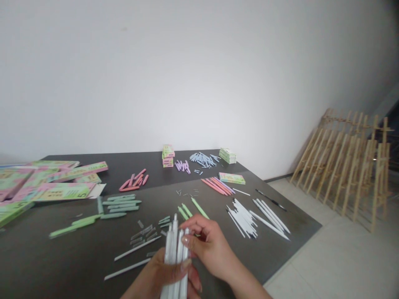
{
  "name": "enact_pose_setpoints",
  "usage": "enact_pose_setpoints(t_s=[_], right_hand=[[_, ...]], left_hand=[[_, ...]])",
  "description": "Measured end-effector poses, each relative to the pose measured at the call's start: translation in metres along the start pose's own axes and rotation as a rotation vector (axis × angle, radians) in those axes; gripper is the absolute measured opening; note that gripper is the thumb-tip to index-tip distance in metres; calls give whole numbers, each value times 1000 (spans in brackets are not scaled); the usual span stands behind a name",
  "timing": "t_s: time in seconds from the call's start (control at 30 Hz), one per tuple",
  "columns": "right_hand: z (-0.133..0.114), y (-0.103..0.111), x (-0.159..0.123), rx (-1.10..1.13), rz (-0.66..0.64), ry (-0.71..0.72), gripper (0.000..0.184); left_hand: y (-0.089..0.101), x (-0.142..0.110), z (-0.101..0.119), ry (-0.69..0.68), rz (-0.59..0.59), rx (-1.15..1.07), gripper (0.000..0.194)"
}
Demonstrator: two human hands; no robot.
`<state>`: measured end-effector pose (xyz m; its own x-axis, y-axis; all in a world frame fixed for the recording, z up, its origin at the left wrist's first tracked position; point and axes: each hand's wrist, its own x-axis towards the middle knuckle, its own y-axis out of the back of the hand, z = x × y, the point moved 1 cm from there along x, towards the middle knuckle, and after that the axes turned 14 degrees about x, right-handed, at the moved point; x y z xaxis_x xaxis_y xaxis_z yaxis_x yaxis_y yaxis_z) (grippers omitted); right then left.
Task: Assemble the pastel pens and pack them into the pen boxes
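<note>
A bundle of several white pens [175, 259] stands nearly upright in my left hand [173, 270], whose fingers and thumb wrap round the lower part. My right hand [207, 243] is closed in a pinch at the upper end of the bundle's rightmost pen, with the thumb against it; its other fingers are partly hidden behind. Just beyond my hands lie light green pen barrels [187, 211]. To the left are small clear plastic pieces [143, 236], short dark green parts [164, 221] and two thin white sticks [127, 269].
Grey-green barrels [120, 206], coral barrels [134, 181] and printed boxes [65, 191] lie left. Purple pieces [183, 166], blue pieces [204, 159] and stacked boxes [227, 155] are farther back. White refills [243, 218], white pens [271, 216] and a black pen [271, 199] lie right. Wooden racks [346, 162] lean against the wall.
</note>
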<state>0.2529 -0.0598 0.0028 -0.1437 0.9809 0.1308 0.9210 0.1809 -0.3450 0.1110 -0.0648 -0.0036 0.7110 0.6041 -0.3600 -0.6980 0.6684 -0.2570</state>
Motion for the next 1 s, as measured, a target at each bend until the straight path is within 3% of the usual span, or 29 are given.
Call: enact_pose_setpoints(t_s=[0.2, 0.43, 0.6, 0.77, 0.87, 1.0], right_hand=[[-1, -3, 6, -11, -37, 72, 35], [0, -3, 14, -30, -17, 15, 32], [-1, -5, 16, -49, -61, 83, 34], [1, -3, 21, 37, -23, -42, 38], [0, -4, 23, 54, -41, -15, 37], [-5, -9, 26, 40, -99, 35, 60]], left_hand=[[0, 5, 3, -98, 63, -115, 34], [2, 5, 4, -90, 70, -140, 32], [6, 5, 5, -96, 96, -163, 32], [8, 5, 1, -111, 83, -185, 32], [9, 5, 2, -126, 99, -181, 32], [8, 3, 7, -127, 113, -166, 34]])
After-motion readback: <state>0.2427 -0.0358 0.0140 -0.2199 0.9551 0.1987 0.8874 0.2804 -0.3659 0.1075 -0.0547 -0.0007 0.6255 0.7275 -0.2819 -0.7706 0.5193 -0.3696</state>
